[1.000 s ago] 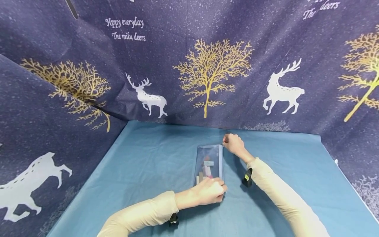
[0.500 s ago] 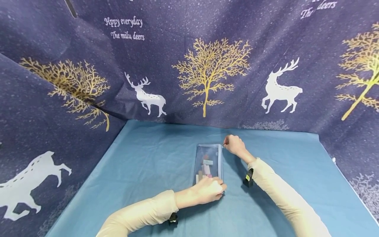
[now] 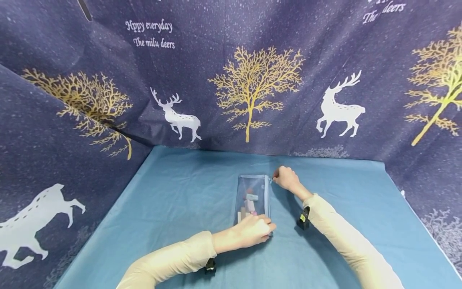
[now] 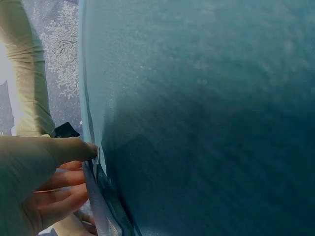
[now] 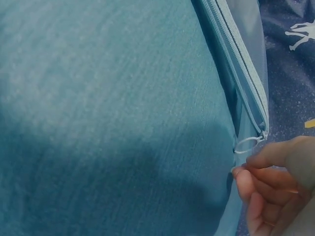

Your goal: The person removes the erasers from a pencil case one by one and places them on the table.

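Observation:
A clear zipper pouch [image 3: 254, 186] lies flat on the blue cloth, small blocks [image 3: 250, 205] in pink, white and brown showing through it. My left hand [image 3: 252, 232] covers its near end; in the left wrist view the thumb and fingers [image 4: 76, 150] pinch the pouch's edge. Along the right side runs the zipper [image 5: 241, 56], whose teeth look closed in the right wrist view. At the far corner sits its slider with a ring pull [image 5: 247, 144]. Just beside this ring is my right hand [image 3: 286, 177], fingers loosely bent, with nothing visible between them.
Blue cloth [image 3: 180, 192] covers the table around the pouch. A dark curtain [image 3: 202, 80] printed with deer and trees rises behind and on the left. Black wrist cameras [image 3: 304, 218] hang below both cream sleeves.
My right hand has let go of the ring pull and drawn slightly away from the pouch's corner, leaving the ring visible. My left hand keeps its hold. The head view has shifted slightly.

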A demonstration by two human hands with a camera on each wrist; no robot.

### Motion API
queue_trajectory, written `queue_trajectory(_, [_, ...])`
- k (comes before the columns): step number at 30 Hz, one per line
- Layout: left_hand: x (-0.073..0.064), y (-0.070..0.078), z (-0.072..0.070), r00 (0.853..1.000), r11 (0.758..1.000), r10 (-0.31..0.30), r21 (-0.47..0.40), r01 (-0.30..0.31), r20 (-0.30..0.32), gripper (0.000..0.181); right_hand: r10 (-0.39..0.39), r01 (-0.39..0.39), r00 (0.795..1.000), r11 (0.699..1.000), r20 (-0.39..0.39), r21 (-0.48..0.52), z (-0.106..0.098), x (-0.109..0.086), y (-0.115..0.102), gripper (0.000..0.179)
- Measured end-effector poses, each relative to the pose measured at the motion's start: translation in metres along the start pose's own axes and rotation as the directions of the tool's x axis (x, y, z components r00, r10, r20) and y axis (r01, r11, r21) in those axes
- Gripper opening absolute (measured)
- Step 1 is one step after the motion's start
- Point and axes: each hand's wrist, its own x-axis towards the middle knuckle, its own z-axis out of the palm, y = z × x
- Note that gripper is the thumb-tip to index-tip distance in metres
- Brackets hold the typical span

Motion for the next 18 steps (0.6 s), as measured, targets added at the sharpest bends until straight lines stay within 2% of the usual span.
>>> queue_trajectory(12, [-0.001, -0.001, -0.001, 1.0, 1.0, -0.002, 0.007, 0.002, -0.01, 0.018, -0.019, 0.02, 0.999, 0.999, -0.029, 0.026, 0.005, -0.007, 0.002, 0.009])
queue_trajectory(18, [0.0, -0.002, -0.002, 0.999, 0.999, -0.011, -0.036, 0.01, -0.042, 0.019, -0.056, 0.058, 0.998, 0.996, -0.032, 0.068, 0.006, -0.012, 0.001, 0.008])
